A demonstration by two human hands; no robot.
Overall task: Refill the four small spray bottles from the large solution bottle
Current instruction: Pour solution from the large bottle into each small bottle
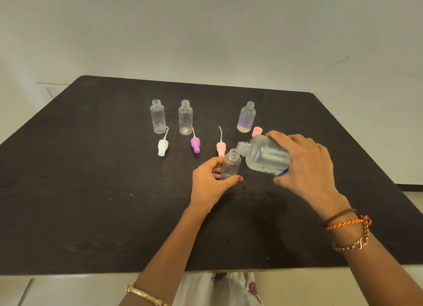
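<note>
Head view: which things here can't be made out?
- Liquid stream: none resolvable between the large solution bottle and the held small bottle; clear, too fine.
- Large bottle's label: mostly covered by the right hand; print too small.
- Held bottle's base: hidden behind the left hand.
- Orange cap: lower part behind the large bottle.

Single head-worn view, forward and down, close over the dark table [91,191].
</note>
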